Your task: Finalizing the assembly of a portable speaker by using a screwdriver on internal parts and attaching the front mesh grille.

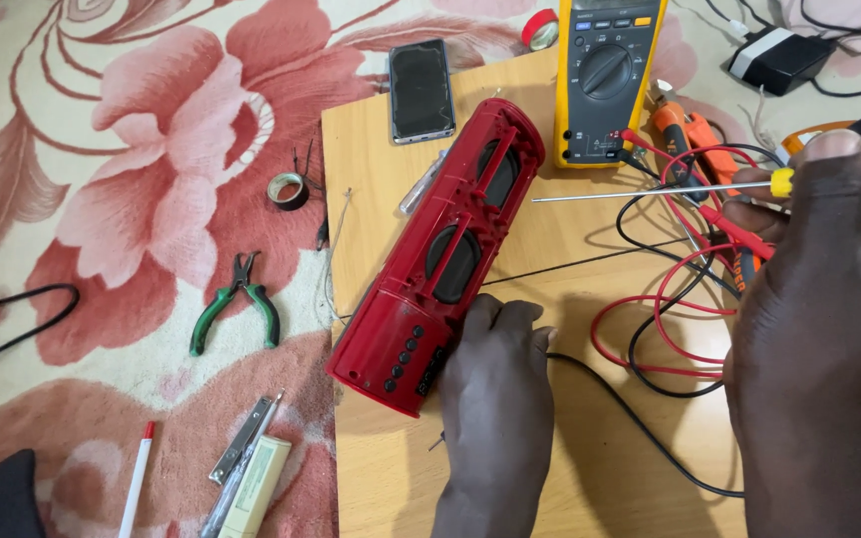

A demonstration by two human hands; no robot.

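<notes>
A long red plastic speaker shell (440, 254) lies diagonally on a wooden board (381, 189), its oval openings facing up. My left hand (495, 399) rests against its lower right side, fingers curled on the casing. My right hand (814, 299) is raised close to the camera and grips a screwdriver (650, 191) with a yellow-and-black handle; its long thin shaft points left above the board, its tip short of the shell. Red and black probe leads (665, 309) loop under that hand.
A yellow multimeter (605, 80) stands at the board's far edge, a dark phone (421, 90) to its left, an orange tool (690, 139) to its right. On the floral carpet lie green-handled pliers (236, 304), a tape roll (287, 189), a pen (137, 478) and a black adapter (779, 55).
</notes>
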